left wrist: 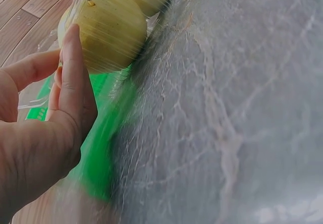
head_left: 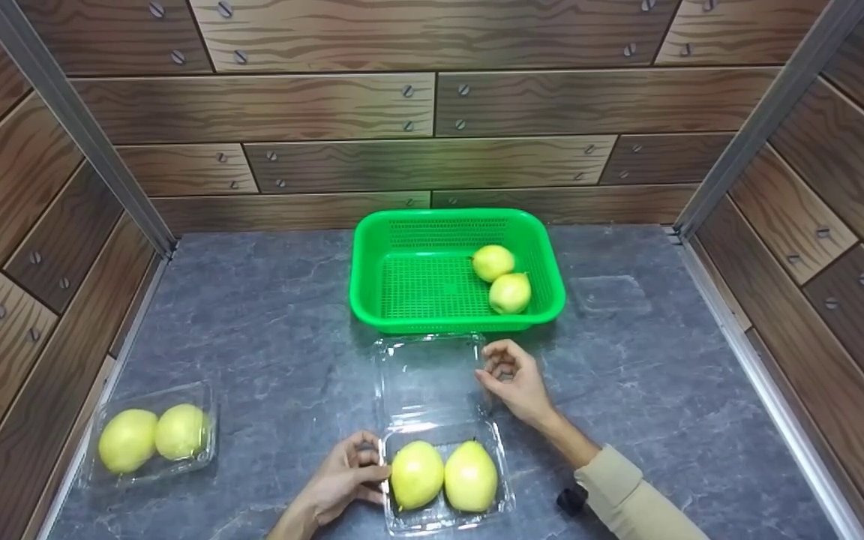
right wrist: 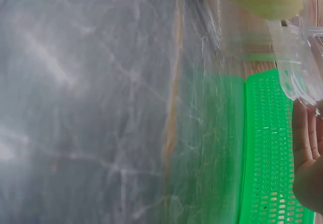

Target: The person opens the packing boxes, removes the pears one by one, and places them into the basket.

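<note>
A clear plastic clamshell container [head_left: 503, 480] lies with its lid [head_left: 432, 379] swung back toward the green basket. Two yellow-green pears [head_left: 417, 475] [head_left: 471, 476] sit side by side in its base. My left hand [head_left: 346, 476] pinches the base's left side wall, thumb on the near side; in the left wrist view the fingers [left wrist: 72, 67] lie right beside a pear. My right hand [head_left: 518, 382] holds the lid's right edge with curled fingers. In the right wrist view the fingertips [right wrist: 300, 114] meet the lid's corner, and part of that hand is out of frame.
Behind the lid stands a green perforated basket [head_left: 454, 324] with two pears [head_left: 493, 262] [head_left: 510, 293] on its right side. A closed clear container [head_left: 211, 431] with two pears lies at the left. A flat clear plastic piece [head_left: 612, 294] lies right of the basket. Wood-patterned walls enclose the tabletop.
</note>
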`<state>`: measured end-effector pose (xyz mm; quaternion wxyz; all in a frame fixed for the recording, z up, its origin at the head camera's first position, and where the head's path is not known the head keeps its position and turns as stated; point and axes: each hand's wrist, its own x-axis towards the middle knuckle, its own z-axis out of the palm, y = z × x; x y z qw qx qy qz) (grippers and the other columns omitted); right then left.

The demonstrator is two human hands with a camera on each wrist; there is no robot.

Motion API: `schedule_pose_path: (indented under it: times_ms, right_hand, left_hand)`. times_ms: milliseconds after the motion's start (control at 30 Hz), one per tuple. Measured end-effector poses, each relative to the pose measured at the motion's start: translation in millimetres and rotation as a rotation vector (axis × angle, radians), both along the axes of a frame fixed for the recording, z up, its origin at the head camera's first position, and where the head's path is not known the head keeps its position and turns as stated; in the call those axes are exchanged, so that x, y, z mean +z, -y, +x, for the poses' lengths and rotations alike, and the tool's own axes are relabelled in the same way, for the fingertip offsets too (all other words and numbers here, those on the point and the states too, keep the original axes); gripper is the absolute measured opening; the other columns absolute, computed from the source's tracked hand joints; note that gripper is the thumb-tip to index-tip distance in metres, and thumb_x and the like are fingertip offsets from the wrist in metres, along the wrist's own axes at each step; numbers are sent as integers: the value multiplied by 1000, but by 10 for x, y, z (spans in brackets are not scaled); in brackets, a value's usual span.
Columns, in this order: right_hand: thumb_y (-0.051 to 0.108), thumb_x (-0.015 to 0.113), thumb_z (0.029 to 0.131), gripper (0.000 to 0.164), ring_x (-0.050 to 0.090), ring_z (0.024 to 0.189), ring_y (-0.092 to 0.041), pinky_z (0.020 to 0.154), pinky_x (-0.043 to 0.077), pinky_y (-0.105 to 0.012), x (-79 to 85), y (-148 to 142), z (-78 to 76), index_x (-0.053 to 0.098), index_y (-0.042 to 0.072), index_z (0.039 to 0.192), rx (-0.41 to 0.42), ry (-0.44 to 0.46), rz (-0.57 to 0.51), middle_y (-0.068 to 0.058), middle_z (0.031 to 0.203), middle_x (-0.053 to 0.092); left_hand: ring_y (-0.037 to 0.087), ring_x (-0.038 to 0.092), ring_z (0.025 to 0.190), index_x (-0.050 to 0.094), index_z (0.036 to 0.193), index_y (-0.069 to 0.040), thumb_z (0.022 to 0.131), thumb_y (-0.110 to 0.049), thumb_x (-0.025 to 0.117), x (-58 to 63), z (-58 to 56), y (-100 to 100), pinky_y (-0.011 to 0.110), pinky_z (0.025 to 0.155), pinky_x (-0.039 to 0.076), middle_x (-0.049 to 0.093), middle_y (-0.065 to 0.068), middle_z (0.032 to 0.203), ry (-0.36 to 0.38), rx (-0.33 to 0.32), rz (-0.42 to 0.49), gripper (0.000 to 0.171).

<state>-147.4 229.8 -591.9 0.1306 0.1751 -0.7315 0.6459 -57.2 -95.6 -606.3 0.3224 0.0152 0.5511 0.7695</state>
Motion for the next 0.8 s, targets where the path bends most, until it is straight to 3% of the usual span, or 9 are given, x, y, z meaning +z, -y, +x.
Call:
schedule_pose_path:
  times_ms: [200, 500, 800]
  right_hand:
    - [-13, 78, 83, 31, 59, 67, -2, 53, 51, -14, -1, -33, -8, 62, -15, 110, 47, 72, 0, -29, 85, 61]
    - [-10, 74, 89, 43, 61, 51, -6, 45, 57, -27, 1, -70, -8, 51, -24, 122, 134, 277, -25, -2, 80, 62]
    - [-9, 75, 86, 45, 54, 51, -2, 44, 48, -17, -43, -56, -14, 59, -20, 127, 71, 355, 65, -4, 80, 64]
  left_hand:
    - [16, 68, 78, 50, 107, -6, 89, 5, 72, 7, 12, 15, 30, 63, 66, 64, 0, 87, -9, -17, 1, 31]
    - [17, 69, 77, 50, 105, -7, 89, 5, 71, -5, 7, 19, 32, 63, 66, 64, 0, 86, -20, -31, 8, 29]
    - [16, 68, 74, 51, 104, -9, 89, 5, 71, -25, -5, 16, 32, 62, 66, 65, -1, 86, -16, -32, 5, 29]
